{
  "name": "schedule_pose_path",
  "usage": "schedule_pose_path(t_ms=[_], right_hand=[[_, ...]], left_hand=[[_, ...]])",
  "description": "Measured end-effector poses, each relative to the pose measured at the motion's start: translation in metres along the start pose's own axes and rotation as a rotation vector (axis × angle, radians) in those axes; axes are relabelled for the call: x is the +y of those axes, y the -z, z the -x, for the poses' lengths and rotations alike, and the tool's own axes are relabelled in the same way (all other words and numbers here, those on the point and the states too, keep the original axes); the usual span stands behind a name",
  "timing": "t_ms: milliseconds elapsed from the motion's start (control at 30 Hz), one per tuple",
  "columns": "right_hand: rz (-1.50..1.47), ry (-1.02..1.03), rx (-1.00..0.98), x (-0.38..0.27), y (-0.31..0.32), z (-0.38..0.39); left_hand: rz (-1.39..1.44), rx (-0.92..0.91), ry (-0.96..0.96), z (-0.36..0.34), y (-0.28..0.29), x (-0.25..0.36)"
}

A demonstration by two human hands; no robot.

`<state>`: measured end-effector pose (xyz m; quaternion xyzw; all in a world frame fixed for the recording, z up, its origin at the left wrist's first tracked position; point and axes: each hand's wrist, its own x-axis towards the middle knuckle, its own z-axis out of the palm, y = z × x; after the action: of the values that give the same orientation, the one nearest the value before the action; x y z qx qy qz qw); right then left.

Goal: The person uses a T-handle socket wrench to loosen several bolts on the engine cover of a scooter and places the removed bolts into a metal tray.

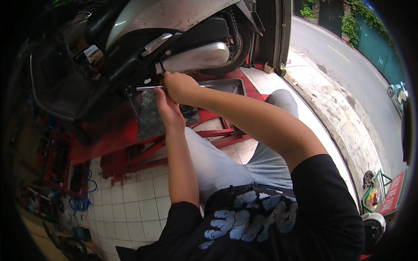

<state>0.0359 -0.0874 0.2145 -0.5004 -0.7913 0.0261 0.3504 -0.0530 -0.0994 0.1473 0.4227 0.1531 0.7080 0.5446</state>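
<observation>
Both my hands are together under the silver engine cover (198, 58) of a grey and black scooter (152, 17). A slim, shiny metal bar (147, 88), like a wrench handle, sticks out to the left of them. My left hand (169, 109) is upright below the bar, its thumb against it and its other fingers mostly hidden. Just above and to the right, my right hand (182, 88) is curled into a fist over the bar, knuckles up. The bar's working end and the part it meets are hidden. Behind my right wrist lies a dark metal tray (237, 86).
The scooter stands on a red lift platform (102, 138) with a checkered metal plate (150, 119). Blue hose (80, 202) lies coiled at the left on the white tiled floor (135, 202). On the right, a door frame (278, 35) borders the pavement and street (322, 43).
</observation>
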Motion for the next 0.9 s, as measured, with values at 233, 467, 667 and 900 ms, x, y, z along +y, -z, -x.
schedule_pose_path(t_ms=[233,467,667,900], right_hand=[[0.142,0.062,-0.074,-0.008,-0.002,-0.001],[0.227,0.134,-0.116,-0.013,0.002,-0.003],[0.181,0.162,-0.124,-0.008,0.002,-0.011],[0.308,0.068,-0.161,-0.014,0.003,-0.011]], left_hand=[[-0.077,0.045,-0.037,-0.001,-0.001,0.007],[-0.193,0.06,-0.118,-0.001,0.004,0.012],[-0.177,0.03,-0.118,-0.006,0.01,0.017],[-0.199,-0.012,-0.063,-0.008,0.022,0.02]])
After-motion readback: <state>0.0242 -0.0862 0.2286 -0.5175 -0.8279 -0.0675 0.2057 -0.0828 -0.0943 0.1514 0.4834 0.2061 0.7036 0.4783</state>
